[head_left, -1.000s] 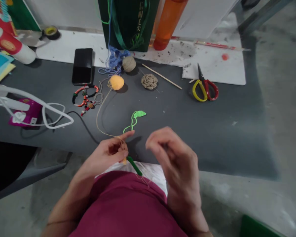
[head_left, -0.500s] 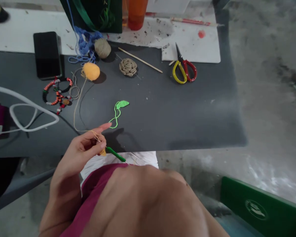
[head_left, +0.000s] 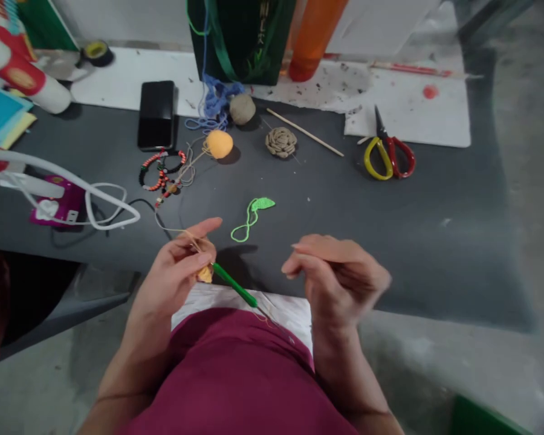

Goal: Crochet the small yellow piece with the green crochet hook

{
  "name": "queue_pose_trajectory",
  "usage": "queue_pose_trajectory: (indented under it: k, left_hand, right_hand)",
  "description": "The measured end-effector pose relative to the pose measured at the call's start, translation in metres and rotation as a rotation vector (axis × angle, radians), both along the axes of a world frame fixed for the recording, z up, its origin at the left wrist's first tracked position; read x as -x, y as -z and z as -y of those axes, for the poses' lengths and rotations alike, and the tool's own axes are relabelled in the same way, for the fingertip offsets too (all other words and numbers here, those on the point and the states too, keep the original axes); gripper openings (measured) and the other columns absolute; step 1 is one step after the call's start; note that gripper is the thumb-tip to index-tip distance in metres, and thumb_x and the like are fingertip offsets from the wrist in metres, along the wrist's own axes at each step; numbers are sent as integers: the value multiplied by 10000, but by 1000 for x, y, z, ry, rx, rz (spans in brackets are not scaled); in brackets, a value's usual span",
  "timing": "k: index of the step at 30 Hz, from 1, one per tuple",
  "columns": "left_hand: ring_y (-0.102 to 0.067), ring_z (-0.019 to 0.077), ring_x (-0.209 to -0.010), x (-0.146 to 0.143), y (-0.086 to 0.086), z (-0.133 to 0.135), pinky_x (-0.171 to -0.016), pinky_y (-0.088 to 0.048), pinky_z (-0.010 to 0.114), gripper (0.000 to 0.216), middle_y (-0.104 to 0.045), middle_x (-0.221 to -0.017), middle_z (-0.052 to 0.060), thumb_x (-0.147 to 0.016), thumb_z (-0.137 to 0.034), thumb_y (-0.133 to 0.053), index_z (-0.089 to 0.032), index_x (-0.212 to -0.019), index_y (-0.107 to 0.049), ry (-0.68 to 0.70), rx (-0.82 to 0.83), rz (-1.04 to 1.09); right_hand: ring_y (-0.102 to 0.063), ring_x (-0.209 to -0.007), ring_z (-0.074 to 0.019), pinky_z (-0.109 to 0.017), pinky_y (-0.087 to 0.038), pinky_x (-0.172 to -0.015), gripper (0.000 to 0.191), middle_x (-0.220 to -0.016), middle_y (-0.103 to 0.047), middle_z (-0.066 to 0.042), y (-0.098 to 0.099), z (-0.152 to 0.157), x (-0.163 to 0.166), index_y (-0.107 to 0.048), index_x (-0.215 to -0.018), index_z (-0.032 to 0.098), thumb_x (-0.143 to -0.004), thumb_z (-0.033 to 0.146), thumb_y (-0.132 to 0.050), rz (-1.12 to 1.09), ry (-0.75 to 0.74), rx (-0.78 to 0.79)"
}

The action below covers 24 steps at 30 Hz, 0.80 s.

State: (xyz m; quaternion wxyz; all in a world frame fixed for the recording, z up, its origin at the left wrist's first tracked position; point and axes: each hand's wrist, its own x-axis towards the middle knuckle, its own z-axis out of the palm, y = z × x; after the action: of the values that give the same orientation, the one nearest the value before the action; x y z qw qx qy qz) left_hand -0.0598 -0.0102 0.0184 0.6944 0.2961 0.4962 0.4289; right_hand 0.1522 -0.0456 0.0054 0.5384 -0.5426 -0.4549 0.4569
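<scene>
My left hand [head_left: 184, 263] is closed in a pinch on a small orange crochet piece [head_left: 205, 275] with tan yarn [head_left: 181, 231] running over the forefinger. A green-handled crochet hook [head_left: 234, 287] sticks out of that piece toward my lap. My right hand [head_left: 338, 275] hovers to the right of the hook, fingers curled loosely, holding nothing I can see. A green crocheted leaf with a looped tail [head_left: 254, 214] lies on the dark table [head_left: 390, 229] just beyond my hands.
Farther back lie an orange yarn ball [head_left: 219, 144], a tan ball [head_left: 242, 109], a tan crocheted rose [head_left: 281, 142], a wooden stick [head_left: 304, 132], scissors [head_left: 387, 154], a phone [head_left: 156, 115], bead bracelets [head_left: 161, 170], white cables [head_left: 72, 193], a green bag [head_left: 240, 39] and an orange bottle [head_left: 315, 36].
My right arm, which was raised close to the camera half a second ago, has come back down beside the hook. My left hand keeps its pinch on the orange piece.
</scene>
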Motion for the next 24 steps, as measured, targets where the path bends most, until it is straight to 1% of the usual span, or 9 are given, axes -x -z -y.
queue_pose_trajectory:
  k: [3, 8, 11, 13, 14, 17, 19, 21, 24]
  left_hand:
    - [-493, 73, -543, -7, 8, -3, -536, -395, 198, 403, -608, -619, -36, -676, -195, -841, -238, -1076, -818, 68, 132, 194]
    - [-578, 100, -634, -11, 7, 1, -642, -482, 237, 420, -657, -695, -21, -706, -215, -850, -241, -1123, -802, 163, 135, 191]
    - [-560, 81, -649, -11, 6, 3, -606, -464, 248, 155, -751, -1139, 58, -751, -227, -822, -216, -906, -815, 194, 81, 57]
    - [-558, 82, -679, -11, 6, 3, -594, -456, 255, 74, -653, -1406, 88, -750, -230, -813, -180, -798, -790, 211, 51, 10]
    - [-561, 90, -697, -12, 7, 3, -599, -455, 258, 80, -632, -1434, 95, -745, -227, -811, -174, -799, -787, 216, 48, 0]
    - [-528, 88, -657, -14, 10, 4, -589, -425, 241, 236, -739, -1072, 71, -725, -209, -816, -189, -960, -807, 224, 72, 2]
    - [-498, 81, -601, -12, 11, 6, -568, -399, 229, 410, -668, -787, 2, -729, -209, -815, -201, -1138, -785, 242, 96, 12]
    - [-485, 80, -569, -8, 11, 10, -553, -383, 228, 492, -602, -696, -30, -758, -206, -796, -213, -1247, -748, 270, 113, -2]
    - [-496, 86, -575, -2, 7, 15, -546, -384, 234, 340, -614, -719, -13, -795, -195, -767, -225, -1132, -801, 287, 119, -69]
  right_hand:
    - [-638, -592, -152, -315, -525, -554, 128, -684, -728, -9, 13, -15, 16, -751, -774, 271, -864, 362, -760, 11, -82, -93]
    - [-587, -518, -97, -255, -517, -510, 290, -781, -727, 6, 18, -23, 34, -709, -1029, 258, -916, 519, -650, -215, -392, 184]
    - [-624, -607, -111, -257, -531, -553, 267, -878, -743, -12, 17, -26, 40, -723, -964, 254, -815, 469, -775, -209, -351, 220]
    - [-634, -654, -117, -260, -535, -586, 194, -869, -725, -9, 17, -28, 44, -722, -861, 248, -795, 419, -788, -188, -296, 210]
    - [-631, -662, -116, -259, -534, -597, 174, -840, -710, -4, 17, -29, 46, -710, -807, 241, -794, 399, -781, -175, -284, 201]
    - [-598, -596, -101, -249, -509, -569, 178, -724, -666, 17, 18, -33, 47, -652, -747, 226, -825, 365, -731, -147, -246, 212]
    - [-579, -528, -93, -241, -475, -518, 178, -668, -657, 25, 23, -37, 40, -616, -783, 225, -867, 370, -677, -132, -144, 220]
    - [-568, -494, -94, -239, -441, -485, 177, -646, -656, 25, 29, -43, 28, -588, -821, 230, -903, 380, -634, -39, 33, 186]
    - [-610, -586, -126, -291, -510, -613, 117, -696, -671, 7, 36, -46, 7, -615, -845, 238, -917, 330, -618, 349, 228, 78]
